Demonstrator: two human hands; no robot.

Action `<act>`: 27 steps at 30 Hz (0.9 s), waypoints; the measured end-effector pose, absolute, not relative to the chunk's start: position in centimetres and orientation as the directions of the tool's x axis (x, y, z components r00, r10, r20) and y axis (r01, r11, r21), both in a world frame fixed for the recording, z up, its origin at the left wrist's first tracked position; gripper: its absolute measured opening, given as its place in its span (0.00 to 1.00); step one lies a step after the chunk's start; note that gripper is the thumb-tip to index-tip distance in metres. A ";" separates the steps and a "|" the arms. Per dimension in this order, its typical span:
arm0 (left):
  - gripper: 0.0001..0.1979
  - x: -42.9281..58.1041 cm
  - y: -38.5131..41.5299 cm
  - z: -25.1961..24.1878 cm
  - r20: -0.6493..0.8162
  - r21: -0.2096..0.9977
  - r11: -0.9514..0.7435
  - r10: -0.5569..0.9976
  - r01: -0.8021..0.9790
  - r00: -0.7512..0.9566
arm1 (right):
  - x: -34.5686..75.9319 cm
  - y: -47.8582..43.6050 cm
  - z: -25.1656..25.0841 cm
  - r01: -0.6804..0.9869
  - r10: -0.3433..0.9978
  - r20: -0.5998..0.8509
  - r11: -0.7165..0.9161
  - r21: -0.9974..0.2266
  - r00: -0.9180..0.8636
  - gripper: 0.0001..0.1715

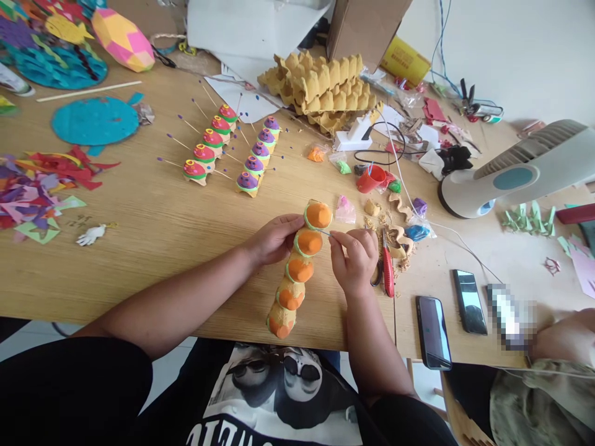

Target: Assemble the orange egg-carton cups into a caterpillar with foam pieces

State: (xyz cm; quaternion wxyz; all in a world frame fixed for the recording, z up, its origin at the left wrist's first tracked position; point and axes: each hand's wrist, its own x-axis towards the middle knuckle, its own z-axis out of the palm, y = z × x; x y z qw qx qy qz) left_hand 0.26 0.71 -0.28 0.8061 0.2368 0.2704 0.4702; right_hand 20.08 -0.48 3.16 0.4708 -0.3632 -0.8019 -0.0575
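A caterpillar made of egg-carton cups (297,267) with orange tops and green rims lies on the wooden table (153,248) in front of me. My left hand (274,237) grips its side near the second cup. My right hand (354,257) is closed in a pinch on a thin stick whose tip touches that same cup. Red-handled scissors (388,272) lie just right of my right hand.
Two finished carton caterpillars with sticks (209,145) (258,158) sit farther back. Stacked egg cartons (320,87), a glue gun (356,131), clay bits, a fan (515,170) and two phones (433,331) (469,301) are around. Paper scraps (41,186) lie at left. Another person's arm (564,337) is at right.
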 end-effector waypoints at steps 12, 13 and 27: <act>0.08 0.2 0.5 0.5 -0.259 0.623 0.479 0.873 -0.619 0.414 | 19.5 -0.3 2.6 0.591 0.581 0.769 0.728 -0.347 -0.265 0.08; 0.08 0.2 0.5 0.4 -0.271 0.615 0.491 0.866 -0.617 0.420 | 19.4 -0.3 2.6 0.590 0.586 0.767 0.726 -0.353 -0.262 0.08; 0.14 0.1 0.4 1.5 -0.364 0.516 0.632 0.772 -0.578 0.520 | 19.4 -0.4 2.3 0.500 0.695 0.711 0.655 -0.567 -0.103 0.02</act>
